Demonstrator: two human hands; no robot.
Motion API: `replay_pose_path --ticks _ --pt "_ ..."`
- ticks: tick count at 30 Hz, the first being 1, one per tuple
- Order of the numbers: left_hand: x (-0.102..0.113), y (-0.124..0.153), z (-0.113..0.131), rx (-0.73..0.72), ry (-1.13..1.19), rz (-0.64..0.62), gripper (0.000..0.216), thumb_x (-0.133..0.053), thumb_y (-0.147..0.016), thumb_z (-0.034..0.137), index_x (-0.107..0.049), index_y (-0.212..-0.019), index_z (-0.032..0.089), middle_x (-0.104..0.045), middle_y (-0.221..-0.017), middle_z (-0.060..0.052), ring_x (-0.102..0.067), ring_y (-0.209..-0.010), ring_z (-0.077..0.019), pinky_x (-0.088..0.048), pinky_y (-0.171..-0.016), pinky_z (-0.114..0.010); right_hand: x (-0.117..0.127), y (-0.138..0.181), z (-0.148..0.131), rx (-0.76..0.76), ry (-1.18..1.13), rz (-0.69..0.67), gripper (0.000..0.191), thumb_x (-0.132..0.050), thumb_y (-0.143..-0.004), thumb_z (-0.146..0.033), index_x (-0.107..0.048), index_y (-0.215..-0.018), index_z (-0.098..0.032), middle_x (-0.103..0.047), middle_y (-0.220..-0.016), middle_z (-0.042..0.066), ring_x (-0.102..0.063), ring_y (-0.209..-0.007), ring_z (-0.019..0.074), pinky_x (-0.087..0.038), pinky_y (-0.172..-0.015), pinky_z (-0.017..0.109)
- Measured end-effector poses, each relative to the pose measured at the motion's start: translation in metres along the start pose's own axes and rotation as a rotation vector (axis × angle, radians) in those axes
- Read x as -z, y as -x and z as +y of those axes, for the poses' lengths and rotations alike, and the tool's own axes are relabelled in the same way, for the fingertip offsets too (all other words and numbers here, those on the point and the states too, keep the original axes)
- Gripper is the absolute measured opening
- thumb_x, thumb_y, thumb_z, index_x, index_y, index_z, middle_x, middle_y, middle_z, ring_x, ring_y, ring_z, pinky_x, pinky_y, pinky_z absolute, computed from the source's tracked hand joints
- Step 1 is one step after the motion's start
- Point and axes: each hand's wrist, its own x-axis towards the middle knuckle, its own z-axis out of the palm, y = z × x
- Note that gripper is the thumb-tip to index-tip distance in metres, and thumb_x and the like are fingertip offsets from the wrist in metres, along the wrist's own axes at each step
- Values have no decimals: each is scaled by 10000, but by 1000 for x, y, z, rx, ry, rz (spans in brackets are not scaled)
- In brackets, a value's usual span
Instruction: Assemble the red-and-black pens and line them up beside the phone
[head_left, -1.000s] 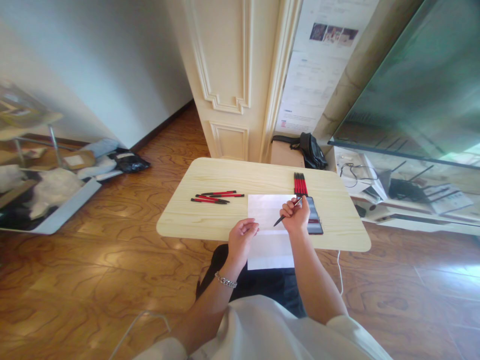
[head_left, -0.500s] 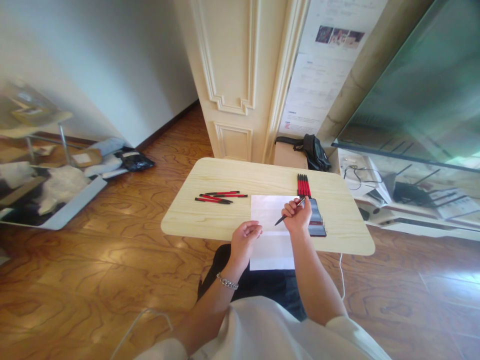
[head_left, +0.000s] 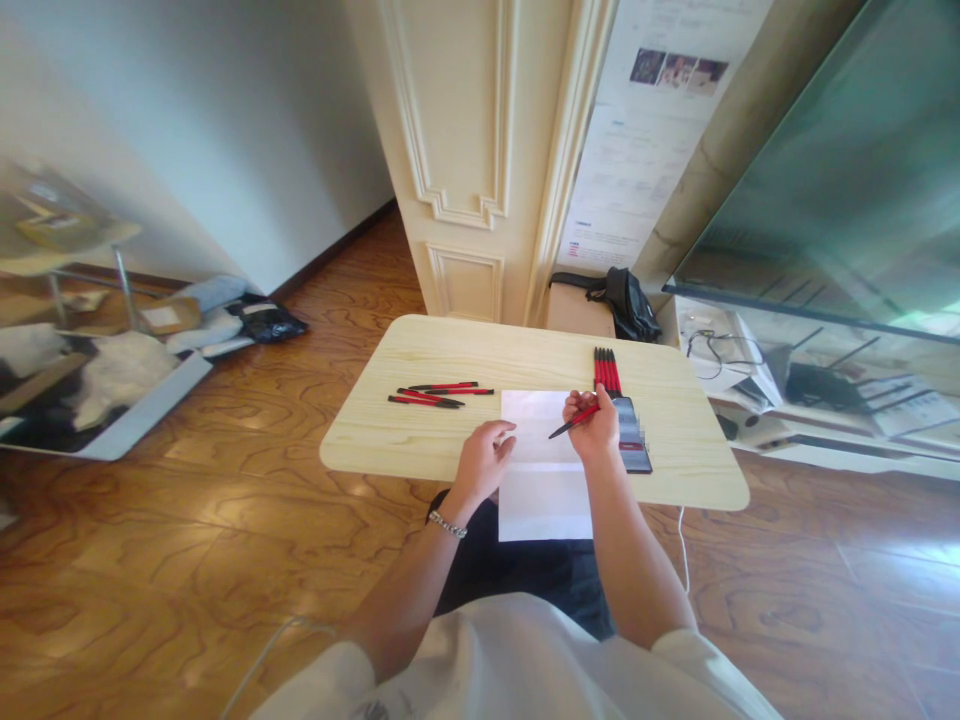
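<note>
My right hand (head_left: pixel 594 427) is closed around a red-and-black pen (head_left: pixel 576 420), its dark end slanting down to the left above a sheet of white paper (head_left: pixel 545 505). At the paper's left edge hovers my left hand (head_left: pixel 486 458), thumb and fingers apart, holding nothing. Several loose red-and-black pens (head_left: pixel 442 394) lie in a pile left of the paper. Beyond my right hand, several more of these pens (head_left: pixel 607 370) are lined up side by side. A dark flat object (head_left: pixel 636 450) is partly hidden beside my right wrist.
The pale wooden table (head_left: pixel 375 440) has rounded corners; the paper overhangs its near edge. A black bag (head_left: pixel 630 303) sits behind it. A white cable (head_left: pixel 683 550) hangs below the right side. Boxes and packages (head_left: pixel 112 380) lie on the floor at left.
The pen has turned in my right hand, so more of its red barrel shows. My left hand has shifted slightly up and left, with its fingers more spread from the thumb.
</note>
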Motion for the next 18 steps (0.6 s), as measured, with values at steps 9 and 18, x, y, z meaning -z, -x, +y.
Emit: replay_pose_path --ticks 9,18 --pt "-4 -35 -28 -302 -445 -103 326 -557 -836 202 -619 -1156 196 -573 -1277 -122 -508 -1113 -281 -328 -998 -452 -9 -4 20 -43 266 -9 506 -533 -752 -665 -641 -825 -176 -621 -600 29 -582 -524 138 -423 -449 237" --pt "-6 -28 -26 -274 -629 -104 365 -505 -880 247 -557 -1237 194 -541 -1317 -99 -459 -1133 -282 -335 -977 -449 -18 -20 54 117 420 62 432 -586 -737 -606 -619 -782 -177 -642 -606 13 -587 -493 122 -471 -464 228"
